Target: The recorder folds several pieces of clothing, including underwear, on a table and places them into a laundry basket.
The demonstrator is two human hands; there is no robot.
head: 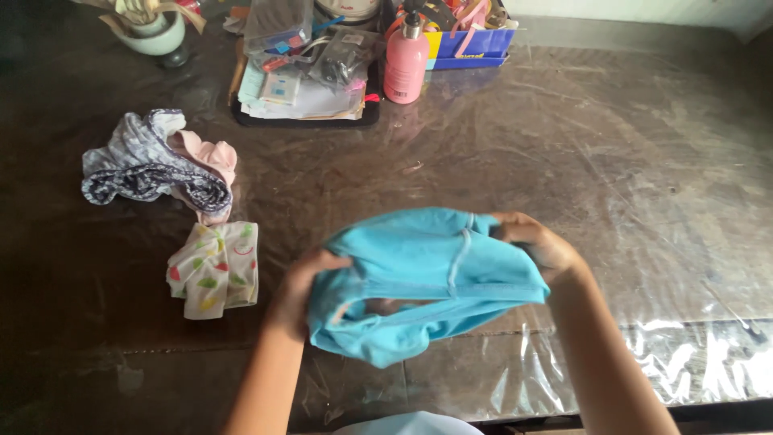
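Note:
A small light-blue garment [419, 274] is stretched between both my hands above the near part of a dark table [644, 185] covered in clear plastic. My left hand [302, 286] grips its left edge, partly hidden behind the cloth. My right hand [535, 242] pinches its upper right corner. The lower part of the garment hangs loose toward me.
A folded white cloth with coloured shapes [216, 268] lies to the left. Behind it sits a heap of patterned grey and pink clothes [161, 165]. At the back stand a pink pump bottle [405, 63], a dark tray of packets [306, 80], a blue box [471, 40] and a pale bowl [153, 32].

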